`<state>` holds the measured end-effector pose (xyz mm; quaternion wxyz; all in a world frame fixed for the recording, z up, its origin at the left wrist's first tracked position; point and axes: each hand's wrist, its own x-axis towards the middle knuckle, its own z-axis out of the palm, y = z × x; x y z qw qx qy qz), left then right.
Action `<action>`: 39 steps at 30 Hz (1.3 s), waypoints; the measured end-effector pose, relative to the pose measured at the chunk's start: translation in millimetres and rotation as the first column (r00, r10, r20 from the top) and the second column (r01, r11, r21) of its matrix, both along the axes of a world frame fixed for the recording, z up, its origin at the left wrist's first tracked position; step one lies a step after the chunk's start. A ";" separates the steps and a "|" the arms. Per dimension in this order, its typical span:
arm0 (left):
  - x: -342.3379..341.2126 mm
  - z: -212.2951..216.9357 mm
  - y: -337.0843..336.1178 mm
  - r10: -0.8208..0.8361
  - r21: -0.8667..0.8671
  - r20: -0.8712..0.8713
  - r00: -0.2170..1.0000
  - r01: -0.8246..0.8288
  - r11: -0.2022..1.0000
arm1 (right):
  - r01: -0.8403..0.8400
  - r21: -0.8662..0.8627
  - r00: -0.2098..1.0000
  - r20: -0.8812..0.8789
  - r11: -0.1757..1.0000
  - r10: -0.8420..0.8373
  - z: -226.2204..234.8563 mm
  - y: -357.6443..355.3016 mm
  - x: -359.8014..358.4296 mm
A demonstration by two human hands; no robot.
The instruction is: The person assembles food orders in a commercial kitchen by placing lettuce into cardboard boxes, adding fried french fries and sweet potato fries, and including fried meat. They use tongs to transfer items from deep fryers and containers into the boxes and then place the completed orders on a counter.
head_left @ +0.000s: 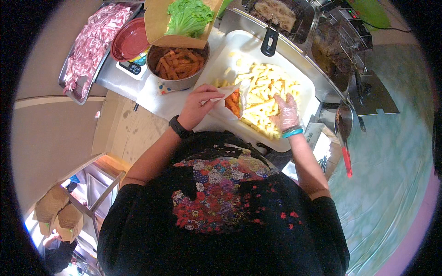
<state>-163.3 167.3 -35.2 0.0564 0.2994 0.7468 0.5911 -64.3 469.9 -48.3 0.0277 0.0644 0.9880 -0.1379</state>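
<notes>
Left hand [201, 103], bare with a black watch at the wrist, is pinched shut on the edge of a white paper bag [231, 97] and holds it open over the near side of the white tray [239, 43]. Inside the bag you can see orange fried sticks [233, 102], sitting at the mouth. Right hand [286, 112], in a clear plastic glove with a teal band at the wrist, is down in the pile of pale fries [264, 89], fingers curled over a clump of them just beside the bag's opening. The two hands are a little apart, the bag between them.

The fries spread across most of the tray, with a few loose ones up toward its far end. Behind the left hand stands a steel bowl [177, 64] heaped with more of the orange sticks, and leaning over its far rim is a brown cardboard box [159, 20] with green lettuce [189, 16] in it. Further left, a red plate [130, 40] sits on a small scale, and beside that a metal tray of raw sliced meat [92, 43]. Beyond the white tray is a deep fryer [294, 20], a black-handled basket resting in it. Off to the right a skimmer with a red handle [345, 138] lies on the counter edge.
</notes>
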 end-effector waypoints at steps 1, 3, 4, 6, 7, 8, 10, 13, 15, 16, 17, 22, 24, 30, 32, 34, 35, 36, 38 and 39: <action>-0.1 0.0 -0.4 -0.001 -0.003 -0.004 1.000 0.001 1.000 | 0.012 -0.045 0.999 -0.035 0.999 -0.014 -5.6 1.8 1.1; 0.0 -2.0 -1.1 0.001 -0.006 -0.001 1.000 -0.001 1.000 | 0.051 -0.156 0.994 -0.092 0.987 -0.066 -8.5 0.2 -1.0; -0.1 -2.2 -1.4 0.003 -0.007 0.000 1.000 -0.003 1.000 | 0.297 -0.552 0.935 0.002 0.779 -0.354 -6.0 -2.9 -5.8; 2.3 2.4 -3.8 0.002 -0.027 0.040 0.999 -0.001 1.000 | 0.486 -0.863 0.652 0.464 -0.139 -0.600 0.3 -13.2 -15.9; 2.9 4.6 -4.4 0.002 -0.038 0.061 0.998 0.000 0.999 | 0.415 -0.805 0.824 0.137 0.423 -0.550 -2.5 -9.3 -11.9; 2.6 4.3 -4.1 0.006 -0.027 0.066 0.998 -0.004 1.000 | 0.215 -0.484 0.944 -0.119 0.848 -0.307 -8.4 -3.0 -4.5; 3.3 2.5 -3.6 0.011 -0.002 0.076 0.997 -0.011 1.000 | 0.184 -0.461 0.959 -0.109 0.868 -0.261 -2.6 -6.0 -5.1; 1.4 2.8 -3.0 0.013 -0.019 0.046 0.999 -0.012 1.000 | 0.398 -0.889 0.739 0.458 -0.229 -0.493 4.9 -9.4 -16.7; 2.1 5.7 -3.7 0.023 -0.038 0.080 0.997 -0.020 0.999 | 0.240 -0.644 0.926 -0.073 0.727 -0.370 6.5 -3.6 -7.7; 2.3 7.5 -4.1 0.029 -0.048 0.095 0.995 -0.025 0.999 | 0.072 -0.221 0.965 -0.231 0.973 -0.124 8.0 -1.4 -5.1; 2.0 8.5 -4.3 0.029 -0.055 0.093 0.995 -0.024 0.998 | 0.125 -0.187 0.962 -0.218 0.974 -0.165 9.5 0.9 -4.8; -0.4 9.9 -3.0 0.027 -0.083 0.066 0.997 -0.022 0.996 | 0.089 -0.408 0.915 -0.327 0.908 -0.237 30.8 11.4 -12.2; -0.9 10.5 -2.5 0.029 -0.061 0.089 0.996 -0.023 0.998 | 0.110 -0.454 0.906 -0.319 0.884 -0.277 51.2 10.2 -13.7; -7.2 4.3 -1.0 0.015 -0.090 0.035 0.999 -0.012 0.996 | 0.041 -0.826 0.918 -0.191 0.562 -0.348 89.5 21.9 -9.0; -6.9 4.5 -1.1 0.024 -0.086 0.040 0.999 -0.021 0.996 | 0.050 -0.848 0.918 -0.169 0.527 -0.359 116.4 19.0 -11.0; -6.1 3.8 -0.1 0.032 -0.055 0.069 0.997 -0.029 0.998 | 0.036 -0.928 0.936 -0.099 0.371 -0.339 145.3 23.9 -9.9; -6.0 5.4 0.0 0.034 -0.072 0.071 0.997 -0.029 0.997 | 0.010 -0.958 0.939 -0.090 0.288 -0.332 161.4 26.0 -11.6; -6.5 8.6 1.0 0.029 -0.089 0.073 0.997 -0.022 0.996 | -0.015 -0.979 0.940 -0.083 0.203 -0.331 177.6 28.4 -11.1; -6.5 9.3 0.4 0.028 -0.101 0.079 0.996 -0.020 0.995 | -0.006 -0.997 0.935 -0.032 0.073 -0.352 206.8 35.2 -16.8; -7.7 6.7 1.1 0.022 -0.092 0.079 0.997 -0.014 0.996 | -0.119 -0.975 0.935 -0.174 0.189 -0.308 214.7 48.8 -17.6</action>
